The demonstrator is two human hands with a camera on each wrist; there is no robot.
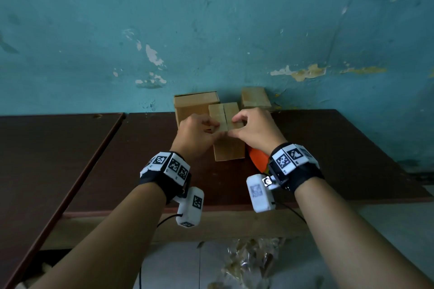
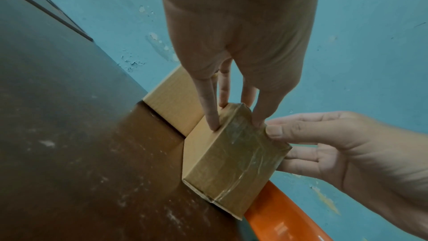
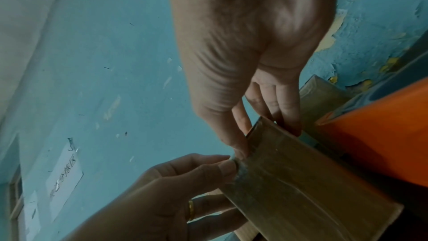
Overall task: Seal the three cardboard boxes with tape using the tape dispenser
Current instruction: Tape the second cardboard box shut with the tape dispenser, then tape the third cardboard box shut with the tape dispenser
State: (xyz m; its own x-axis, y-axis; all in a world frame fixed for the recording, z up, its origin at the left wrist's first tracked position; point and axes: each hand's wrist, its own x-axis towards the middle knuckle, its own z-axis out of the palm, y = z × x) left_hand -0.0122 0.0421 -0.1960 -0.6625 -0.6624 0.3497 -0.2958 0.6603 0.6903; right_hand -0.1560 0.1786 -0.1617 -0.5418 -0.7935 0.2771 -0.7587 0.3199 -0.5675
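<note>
Both hands work on the near box (image 1: 226, 135), which stands on the worktop (image 1: 328, 148) in front of two other boxes: an open box (image 1: 187, 107) behind it at the left and a far box (image 1: 254, 98) by the wall. The left hand (image 1: 196, 135) presses its straight fingers on the top and side, probably to keep the box from sliding. The right hand (image 1: 254, 129) pinches the top edge with thumb and fingers, it seems to rub the clear tape (image 2: 241, 146) flat. The orange dispenser (image 1: 258, 159) lies just beside the box, mostly hidden under the right wrist, so its roll cannot be seen.
</note>
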